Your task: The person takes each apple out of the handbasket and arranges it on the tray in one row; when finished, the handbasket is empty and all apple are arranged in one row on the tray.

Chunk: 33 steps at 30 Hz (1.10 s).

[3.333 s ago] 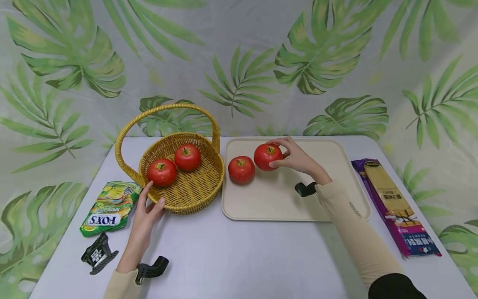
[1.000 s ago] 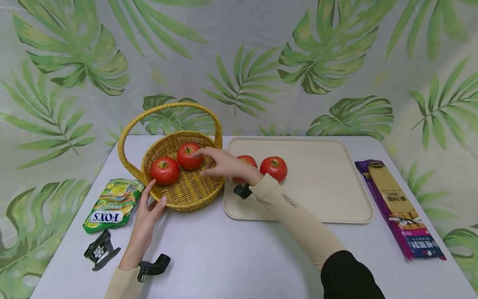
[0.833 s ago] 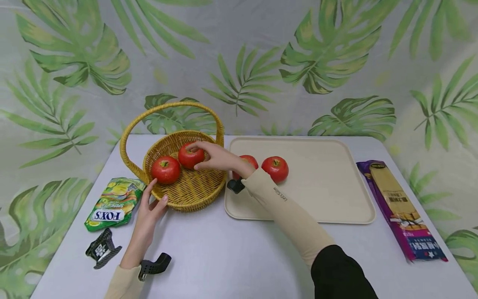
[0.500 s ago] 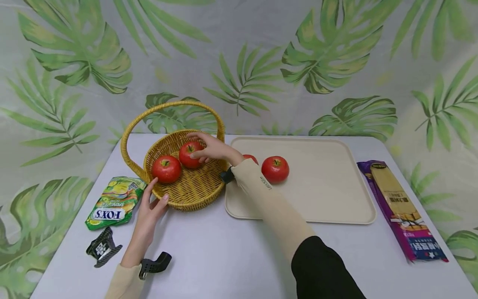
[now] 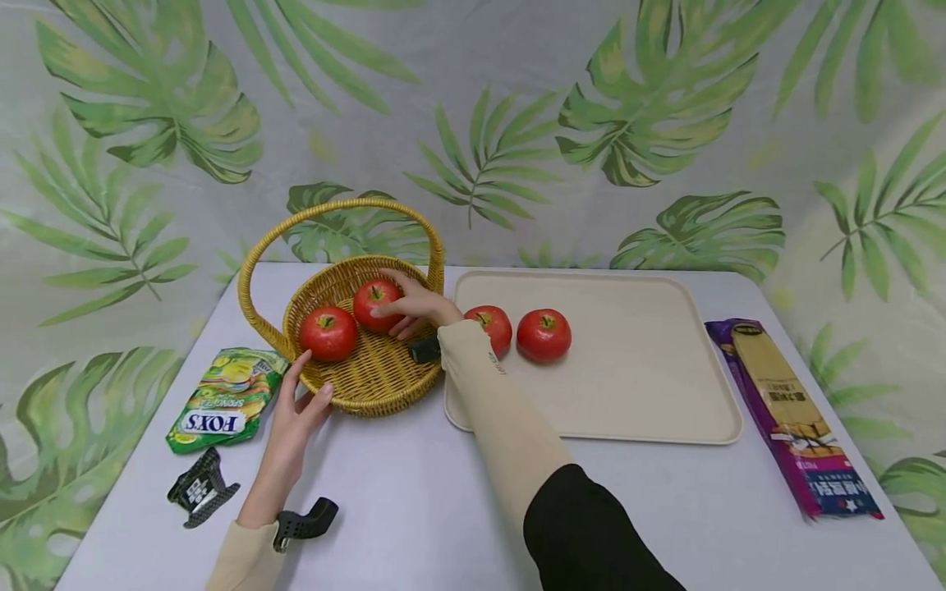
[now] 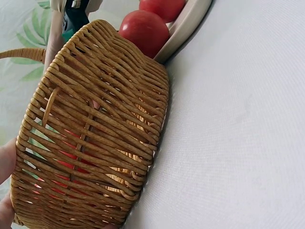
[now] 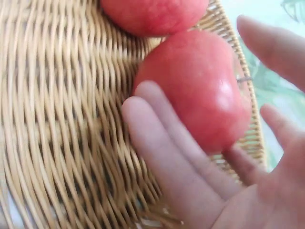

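A wicker basket (image 5: 384,394) with a tall handle (image 5: 328,212) holds two red apples. The fingers of my left hand (image 5: 291,423) touch its near left rim, beside the front apple (image 5: 328,333); the left wrist view has fingertips (image 6: 5,160) at that rim. My right hand (image 5: 417,305) reaches over the basket's right side to the rear apple (image 5: 375,305). Seen from the right wrist, its fingers spread around this apple (image 7: 195,90), two straight fingers low on its side, another digit (image 7: 271,50) apart from it. Two more red apples, one left (image 5: 493,330) and one right (image 5: 544,335), sit on the tray.
The beige tray (image 5: 636,369) lies right of the basket. A green FOX'S candy bag (image 5: 225,398) and a small black packet (image 5: 201,490) lie at left. A long purple food package (image 5: 794,419) lies beyond the tray. Leaf-patterned cloth (image 5: 488,148) hangs behind the table.
The apple formerly in my right hand now sits on the tray, right of the other one. The right hand has moved left into the basket, around the rear apple. My left hand stays put.
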Available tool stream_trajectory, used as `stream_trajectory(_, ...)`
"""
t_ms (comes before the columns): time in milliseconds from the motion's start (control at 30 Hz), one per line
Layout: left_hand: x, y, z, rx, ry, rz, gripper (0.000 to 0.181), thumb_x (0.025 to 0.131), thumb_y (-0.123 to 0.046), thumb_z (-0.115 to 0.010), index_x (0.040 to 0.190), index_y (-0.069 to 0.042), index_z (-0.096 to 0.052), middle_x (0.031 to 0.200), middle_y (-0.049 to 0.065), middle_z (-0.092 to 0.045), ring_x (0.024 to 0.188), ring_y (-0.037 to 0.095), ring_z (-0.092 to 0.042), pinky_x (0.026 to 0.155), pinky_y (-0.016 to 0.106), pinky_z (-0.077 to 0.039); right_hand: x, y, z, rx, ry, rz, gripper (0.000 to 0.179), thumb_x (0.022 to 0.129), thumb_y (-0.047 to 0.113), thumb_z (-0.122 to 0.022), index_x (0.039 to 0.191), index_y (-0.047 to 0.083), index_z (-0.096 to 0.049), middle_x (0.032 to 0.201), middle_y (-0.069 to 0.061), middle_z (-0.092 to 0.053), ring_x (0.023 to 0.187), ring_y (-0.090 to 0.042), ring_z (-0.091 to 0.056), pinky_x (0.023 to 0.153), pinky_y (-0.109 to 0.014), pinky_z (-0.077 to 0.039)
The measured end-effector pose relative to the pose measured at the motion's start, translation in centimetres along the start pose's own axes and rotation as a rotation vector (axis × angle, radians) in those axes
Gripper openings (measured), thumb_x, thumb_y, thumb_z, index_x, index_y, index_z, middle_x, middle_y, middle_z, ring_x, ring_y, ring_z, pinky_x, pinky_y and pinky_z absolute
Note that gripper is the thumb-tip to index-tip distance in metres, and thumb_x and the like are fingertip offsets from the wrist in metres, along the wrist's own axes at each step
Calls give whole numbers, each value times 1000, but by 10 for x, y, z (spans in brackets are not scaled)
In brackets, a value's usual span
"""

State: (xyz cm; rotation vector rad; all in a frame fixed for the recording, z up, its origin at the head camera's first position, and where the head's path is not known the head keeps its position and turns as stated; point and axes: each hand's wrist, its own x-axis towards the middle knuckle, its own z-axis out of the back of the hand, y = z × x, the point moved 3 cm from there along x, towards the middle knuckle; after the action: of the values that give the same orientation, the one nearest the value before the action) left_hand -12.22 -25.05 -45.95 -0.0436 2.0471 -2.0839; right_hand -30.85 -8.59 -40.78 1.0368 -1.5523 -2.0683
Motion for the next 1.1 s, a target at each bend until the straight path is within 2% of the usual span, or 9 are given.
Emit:
stream_trajectory(200,0,-1,0,8,-4,-2,66,100,-19,-51,154,-26,-14,158,1,4,137,35,-23,108,48,-29,17,-11,-4,73,-16,-65,84,90,17,-66,153,34,-13,144,-15,-33,90,-43,-65,75,-46,-56)
stream_trajectory(333,0,-2,0,9,0,-7,66,100,-22,-52,154,-25,-14,157,2,4,137,36,-22,108,48,-30,24,-16,-6,117,-26,-77,83,90,11,-66,152,33,-15,143,-14,-33,90,-44,-64,78,-46,-55)
stream_trajectory(400,0,-1,0,13,3,-13,66,100,-23,-52,154,-26,-14,157,3,3,137,36,-22,107,44,-32,25,-16,-7,151,-39,-76,81,90,7,-64,151,32,-17,143,-13,-31,93,-46,-63,80,-47,-54)
stream_trajectory(567,0,-1,1,13,5,-12,66,100,-24,-53,154,-25,-15,157,3,2,136,35,-24,106,37,-35,18,-13,-10,211,-83,-67,75,90,0,-62,149,27,-23,144,-13,-29,100,-49,-59,84,-51,-52)
stream_trajectory(700,0,0,0,3,7,-9,66,100,-22,-53,154,-25,-15,157,2,2,136,35,-24,107,44,-31,9,-10,-12,235,-90,-54,73,91,-2,-61,149,24,-25,144,-15,-28,102,-53,-56,87,-55,-49)
stream_trajectory(867,0,-1,1,-2,7,-7,66,100,-21,-52,154,-25,-14,157,2,1,136,35,-24,107,47,-30,2,-5,-9,238,-60,-13,72,91,1,-62,149,24,-26,144,-17,-30,100,-57,-54,87,-57,-47)
stream_trajectory(1100,0,0,1,7,10,-8,67,100,-23,-52,154,-26,-13,158,3,2,136,36,-23,107,48,-30,-10,5,1,160,12,70,70,89,7,-67,148,21,-30,137,-16,-39,91,-54,-59,84,-57,-48)
